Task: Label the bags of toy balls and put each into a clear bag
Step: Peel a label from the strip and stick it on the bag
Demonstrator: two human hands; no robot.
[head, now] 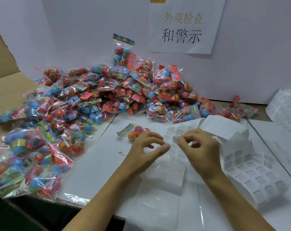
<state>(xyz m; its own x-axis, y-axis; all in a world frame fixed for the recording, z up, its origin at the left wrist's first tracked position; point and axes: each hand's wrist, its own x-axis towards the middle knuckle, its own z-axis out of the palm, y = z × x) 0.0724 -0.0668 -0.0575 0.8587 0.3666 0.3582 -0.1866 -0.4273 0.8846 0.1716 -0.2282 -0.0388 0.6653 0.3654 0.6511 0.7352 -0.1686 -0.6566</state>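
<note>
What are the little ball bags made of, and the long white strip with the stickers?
The bag of toy balls looks like thin clear plastic film: it is see-through, crinkly and glints. The label strip looks like matte white paper: it bends and folds softly, with rows of small printed stickers.

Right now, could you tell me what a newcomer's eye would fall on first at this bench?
First, the big heap of bagged toy balls, red and blue in crinkly plastic, spilling from the back wall down the left side. Next, the paper sign with large characters on the wall above it. Then both hands at centre, left hand and right hand, working over the label sheet, with a single ball bag just behind the left fingers.
</note>
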